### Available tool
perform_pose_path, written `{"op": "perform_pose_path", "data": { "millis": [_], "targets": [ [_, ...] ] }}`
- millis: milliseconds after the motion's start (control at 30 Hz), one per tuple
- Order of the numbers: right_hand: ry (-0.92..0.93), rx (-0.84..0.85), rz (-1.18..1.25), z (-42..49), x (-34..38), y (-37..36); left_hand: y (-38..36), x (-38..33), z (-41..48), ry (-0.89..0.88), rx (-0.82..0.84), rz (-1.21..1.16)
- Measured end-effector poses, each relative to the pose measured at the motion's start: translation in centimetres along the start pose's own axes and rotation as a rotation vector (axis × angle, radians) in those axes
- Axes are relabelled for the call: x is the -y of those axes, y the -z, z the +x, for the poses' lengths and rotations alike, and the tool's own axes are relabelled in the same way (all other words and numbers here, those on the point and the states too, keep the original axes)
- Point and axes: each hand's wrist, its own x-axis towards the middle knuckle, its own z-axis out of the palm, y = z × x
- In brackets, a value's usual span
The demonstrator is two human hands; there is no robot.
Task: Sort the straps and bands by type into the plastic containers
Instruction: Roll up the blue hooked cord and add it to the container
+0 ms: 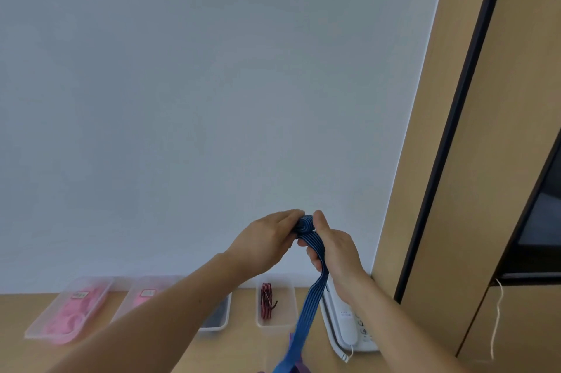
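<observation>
Fingers (291, 216) of both hands pinch blue strap's (314, 278) apparently rolled end.

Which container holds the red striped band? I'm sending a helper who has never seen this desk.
Start at the pale wooden desk along the white wall and find the white corded telephone near its right end. Just left of it sits a clear rectangular plastic container. It alone holds a folded red-and-black striped band; the containers further left hold pink bands.

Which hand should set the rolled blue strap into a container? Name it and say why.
Probably the left hand: it pinches the rolled end of the blue strap, while the right hand only guides the loose tail.
</observation>
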Motion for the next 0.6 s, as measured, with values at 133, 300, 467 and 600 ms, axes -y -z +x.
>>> {"op": "perform_pose_path", "data": {
  "millis": [133,300,467,600],
  "targets": [
    [0.01,0.032,0.045,-0.1,-0.2,0.0,-0.3,1.3,0.1,-0.138,-0.057,0.179],
    [0.087,0.047,0.04,-0.1,-0.3,0.2,0.2,-0.2,0.3,0.318,-0.049,-0.312],
    [0.148,0.039,-0.065,-0.3,-0.6,0.2,1.6,-2.2,1.5,0.912,0.086,-1.266],
    [0.128,0.038,-0.089,-0.3,-0.8,0.2,1.4,-2.7,1.6,0.848,0.043,-1.244]
  ]
}}
